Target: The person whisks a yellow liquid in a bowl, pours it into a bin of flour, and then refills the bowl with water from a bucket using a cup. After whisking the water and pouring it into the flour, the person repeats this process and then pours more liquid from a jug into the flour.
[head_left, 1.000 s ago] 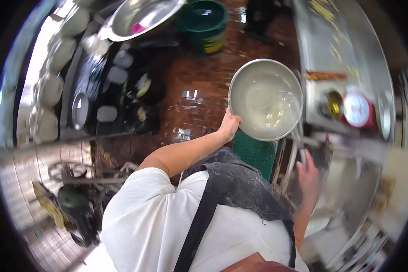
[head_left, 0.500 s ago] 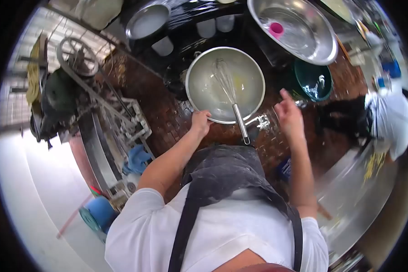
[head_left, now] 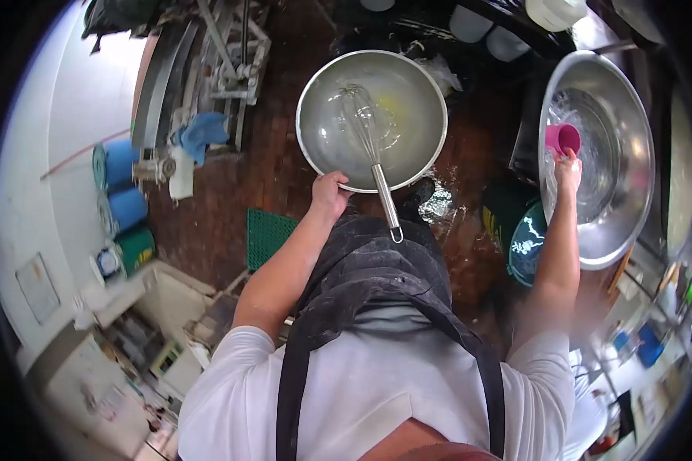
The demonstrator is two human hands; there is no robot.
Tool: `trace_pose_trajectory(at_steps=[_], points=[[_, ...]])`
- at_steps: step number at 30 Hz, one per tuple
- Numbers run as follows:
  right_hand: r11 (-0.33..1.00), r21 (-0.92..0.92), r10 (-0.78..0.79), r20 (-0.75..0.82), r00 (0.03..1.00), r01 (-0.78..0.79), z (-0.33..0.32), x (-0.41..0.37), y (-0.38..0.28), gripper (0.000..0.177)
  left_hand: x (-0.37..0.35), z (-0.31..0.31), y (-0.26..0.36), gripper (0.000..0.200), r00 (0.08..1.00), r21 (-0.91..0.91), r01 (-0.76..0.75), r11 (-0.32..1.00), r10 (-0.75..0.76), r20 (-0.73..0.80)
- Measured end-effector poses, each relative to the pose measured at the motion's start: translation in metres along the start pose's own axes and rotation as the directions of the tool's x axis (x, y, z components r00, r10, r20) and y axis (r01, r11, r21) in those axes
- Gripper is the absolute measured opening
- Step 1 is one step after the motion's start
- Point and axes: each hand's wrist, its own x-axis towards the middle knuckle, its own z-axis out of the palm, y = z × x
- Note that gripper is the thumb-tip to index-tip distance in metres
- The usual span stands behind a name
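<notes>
My left hand point(head_left: 331, 195) grips the near rim of a wide metal bowl point(head_left: 415, 154), which has a thin layer of yellowish liquid inside. A wire whisk point(head_left: 384, 192) leans in the bowl, its handle resting over the near rim. At the right, my right hand point(head_left: 568, 170) is closed on a pink cup point(head_left: 564, 138). The cup is over a large oval metal basin point(head_left: 640, 165) that holds clear water. My fingertips are at the cup's near side.
Below the basin stands a dark green bucket point(head_left: 524, 246). A green mat point(head_left: 267, 237) lies on the brown floor at left, near a metal machine point(head_left: 234, 81). Part of another person in white point(head_left: 588, 411) shows at lower right. White containers point(head_left: 469, 24) stand at the top.
The view has turned, shifting the basin down and right. My right hand has reached into the basin and taken hold of the pink cup. My left hand still holds the bowl.
</notes>
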Motion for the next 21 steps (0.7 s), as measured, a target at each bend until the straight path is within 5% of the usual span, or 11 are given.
trace_pose_trajectory(at_steps=[1, 2, 4, 6, 8, 10, 11, 14, 16, 19, 21], points=[[1.000, 0.004, -0.015, -0.027, 1.000, 0.015, 0.002, 0.005, 0.001, 0.050, -0.011, 0.006, -0.004, 0.017, 0.999, -0.008, -0.006, 1.000, 0.006, -0.035], [0.952, 0.006, -0.301, -0.186, 0.935, 0.308, 0.057, 0.036, 0.065, 0.055, -0.020, 0.013, -0.010, 0.018, 0.998, -0.012, -0.016, 1.000, 0.015, -0.065], [0.991, 0.133, -0.015, -0.112, 0.994, 0.030, 0.021, 0.029, 0.065, 0.058, -0.036, 0.012, -0.039, 0.028, 0.995, -0.024, -0.070, 0.997, 0.068, -0.075], [0.911, 0.412, 0.163, -0.315, 0.935, -0.020, -0.065, -0.029, 0.012, 0.048, -0.043, 0.005, -0.061, 0.042, 0.993, -0.019, -0.119, 0.993, 0.119, -0.002], [0.861, 0.507, 0.164, -0.190, 0.968, -0.046, -0.089, -0.055, 0.026, 0.043, -0.047, -0.006, -0.079, 0.046, 0.996, -0.018, -0.092, 0.996, 0.092, 0.003], [0.571, 0.815, 0.015, -0.134, 0.991, 0.102, -0.111, -0.114, 0.009, 0.036, -0.046, -0.018, -0.099, 0.050, 0.998, -0.015, -0.059, 0.998, 0.059, 0.011], [0.596, 0.800, -0.008, -0.081, 0.997, 0.070, -0.121, -0.148, -0.010, 0.033, -0.043, -0.024, -0.109, 0.050, 0.998, -0.010, -0.065, 0.998, 0.065, -0.001], [0.789, 0.614, -0.149, 0.230, 0.962, -0.025, -0.118, -0.231, -0.021, 0.034, -0.039, -0.064, -0.156, 0.048, 0.999, -0.006, -0.048, 0.999, 0.048, -0.019], [0.879, 0.442, -0.304, 0.229, 0.925, 0.179, -0.084, -0.258, 0.001, 0.042, -0.043, -0.073, -0.174, 0.047, 0.999, -0.006, -0.046, 0.999, 0.046, -0.015], [0.984, -0.026, -0.135, 0.524, 0.841, 0.174, -0.011, -0.259, 0.073, 0.050, -0.048, -0.091, -0.219, 0.037, 0.989, -0.063, -0.031, 0.997, 0.022, -0.148], [0.911, -0.327, 0.008, 0.621, 0.784, 0.250, 0.057, -0.243, 0.141, 0.052, -0.040, -0.104, -0.246, 0.034, 0.989, -0.074, -0.004, 0.997, -0.007, -0.150]])
